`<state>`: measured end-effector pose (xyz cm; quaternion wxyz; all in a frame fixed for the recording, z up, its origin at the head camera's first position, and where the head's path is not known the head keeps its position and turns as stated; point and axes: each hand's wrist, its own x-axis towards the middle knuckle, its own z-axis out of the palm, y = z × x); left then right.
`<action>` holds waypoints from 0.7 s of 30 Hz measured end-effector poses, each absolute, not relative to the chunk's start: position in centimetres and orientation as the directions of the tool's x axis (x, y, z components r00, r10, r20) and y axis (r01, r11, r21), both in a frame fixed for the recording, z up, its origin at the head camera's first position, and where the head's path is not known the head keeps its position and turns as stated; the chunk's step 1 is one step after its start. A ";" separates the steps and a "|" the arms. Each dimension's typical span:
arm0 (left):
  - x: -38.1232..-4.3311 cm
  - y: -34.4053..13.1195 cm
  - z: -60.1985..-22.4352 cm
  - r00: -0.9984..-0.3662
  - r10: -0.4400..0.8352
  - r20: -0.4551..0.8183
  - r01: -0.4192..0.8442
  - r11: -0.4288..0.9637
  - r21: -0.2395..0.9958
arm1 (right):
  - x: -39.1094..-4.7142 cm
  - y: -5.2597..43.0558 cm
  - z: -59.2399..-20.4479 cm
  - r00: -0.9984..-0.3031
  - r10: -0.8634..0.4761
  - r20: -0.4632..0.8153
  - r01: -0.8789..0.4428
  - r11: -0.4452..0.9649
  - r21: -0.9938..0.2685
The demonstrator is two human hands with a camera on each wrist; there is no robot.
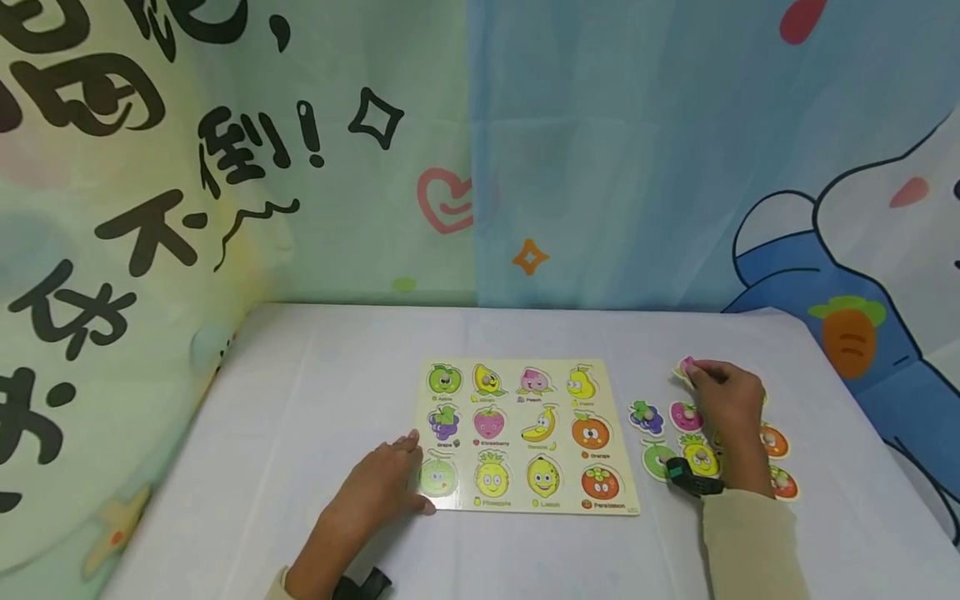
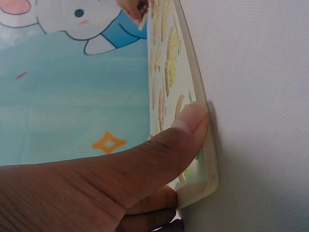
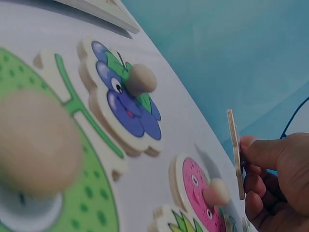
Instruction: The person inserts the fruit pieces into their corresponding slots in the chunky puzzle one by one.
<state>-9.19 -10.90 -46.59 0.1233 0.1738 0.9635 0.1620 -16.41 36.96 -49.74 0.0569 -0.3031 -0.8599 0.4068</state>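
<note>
A pale yellow fruit puzzle board lies on the white table, its recesses showing printed fruits. My left hand holds its near left corner; in the left wrist view the thumb presses the near edge and the fingers bend at the left side. Right of the board, my right hand pinches a thin wooden puzzle piece, seen edge-on and raised above the table. A bit of pink shows on that piece in the head view; its printed face is mostly hidden.
Knobbed pieces lie close under the right hand: grapes, a green melon, a pink strawberry, a pineapple, an orange and a persimmon. A printed cloth hangs behind the table.
</note>
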 end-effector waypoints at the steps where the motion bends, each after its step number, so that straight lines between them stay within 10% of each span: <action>1: -9.2 -10.9 -46.6 -0.909 0.375 -0.181 0.295 0.887 0.356 | -16.4 36.8 -49.7 -0.813 0.564 -0.145 0.469 0.487 -0.737; 21: -9.0 -10.9 -46.4 -0.910 0.385 -0.157 0.310 0.880 0.361 | -17.1 30.4 -49.1 -0.861 0.505 -0.058 0.325 0.461 -0.826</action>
